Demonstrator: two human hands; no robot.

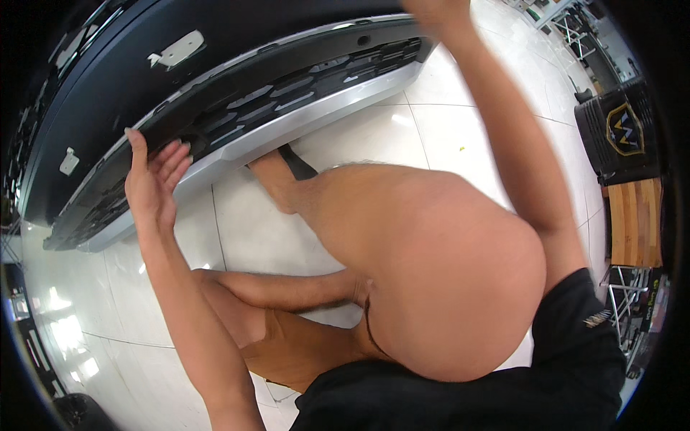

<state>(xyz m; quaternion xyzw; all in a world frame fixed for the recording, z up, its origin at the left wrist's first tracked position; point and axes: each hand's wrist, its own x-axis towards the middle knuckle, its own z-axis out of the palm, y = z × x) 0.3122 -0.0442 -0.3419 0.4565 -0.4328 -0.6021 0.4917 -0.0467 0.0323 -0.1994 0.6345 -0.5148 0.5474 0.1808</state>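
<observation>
Two hands [152,179] [431,10] on black bumper [237,86], silver-trimmed.

A car workshop: a detached bumper [237,122] on white floor tiles [374,136], metal racks [632,302] beside.

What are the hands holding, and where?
The left hand lies open against the bumper, at its grille. The right hand touches the bumper's end; its grip cannot be told.

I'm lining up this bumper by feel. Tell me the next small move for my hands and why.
Probably curl the left hand onto the bumper's silver lower trim. Its palm is open and the fingers only rest against the black grille, gripping nothing, while the right hand already reaches the bumper's far end at the picture's top edge. A grip at both ends would likely steady it.
</observation>
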